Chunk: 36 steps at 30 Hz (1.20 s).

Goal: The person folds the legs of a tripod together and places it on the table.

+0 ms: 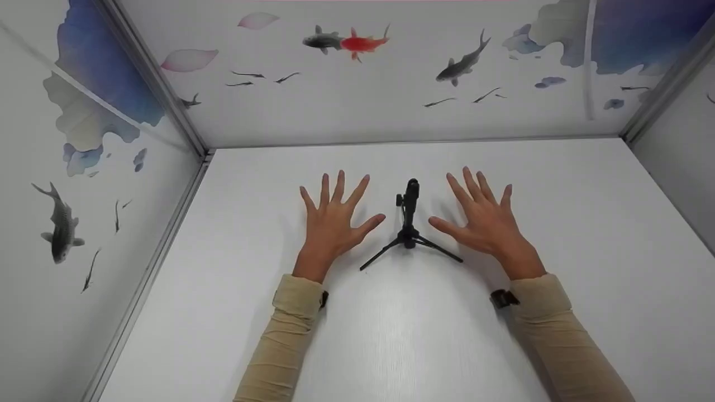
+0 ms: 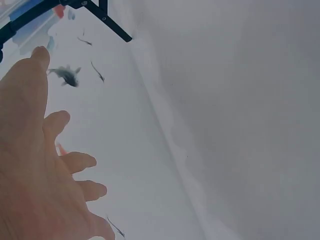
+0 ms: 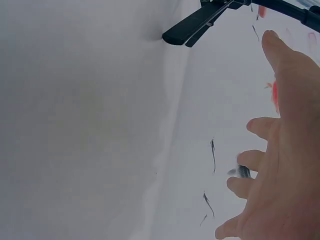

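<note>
A small black tripod stand (image 1: 409, 223) stands upright on the white table, its legs spread. To its left is my left hand (image 1: 332, 226), palm down with straight, spread fingers, holding nothing. My right hand (image 1: 489, 223) mirrors it on the other side, fingers likewise spread and free of any object. Both thumbs point towards the stand with a gap left between. Part of the stand's legs (image 2: 107, 19) shows at the top of the left wrist view, beyond the thumb. The right wrist view also catches a leg (image 3: 192, 25) along its top edge.
White panels printed with fish enclose the table; the back panel (image 1: 357, 111) meets its far edge and a left panel (image 1: 111, 223) runs along its side. Metal frame posts (image 1: 162, 84) join the panels. The white tabletop (image 1: 402, 346) extends in front of the stand.
</note>
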{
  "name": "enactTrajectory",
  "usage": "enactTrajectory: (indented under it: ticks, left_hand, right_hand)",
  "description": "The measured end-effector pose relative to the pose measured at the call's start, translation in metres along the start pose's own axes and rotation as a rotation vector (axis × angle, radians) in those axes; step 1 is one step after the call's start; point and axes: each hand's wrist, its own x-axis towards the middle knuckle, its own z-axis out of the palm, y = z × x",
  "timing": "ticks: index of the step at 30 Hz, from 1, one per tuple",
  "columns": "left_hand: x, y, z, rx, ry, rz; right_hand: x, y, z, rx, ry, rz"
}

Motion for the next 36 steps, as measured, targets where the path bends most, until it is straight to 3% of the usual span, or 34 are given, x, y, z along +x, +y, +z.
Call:
enactTrajectory:
  ticks: [10, 18, 27, 36]
  left_hand:
    - [-0.001, 0.002, -0.002, -0.096, 0.035, 0.061]
    - [-0.002, 0.006, -0.001, -0.162, 0.068, 0.085]
    - [-0.005, 0.011, -0.006, -0.368, -0.083, 0.039]
    - [-0.004, 0.018, -0.010, -0.465, -0.139, 0.078]
  right_hand:
    - [0.002, -0.008, -0.005, 0.064, 0.088, -0.047]
    - [0.000, -0.013, -0.007, 0.089, 0.218, -0.116]
    - [-0.004, -0.020, -0.012, 0.137, 0.288, -0.155]
    - [-0.004, -0.025, -0.012, 0.129, 0.379, -0.238]
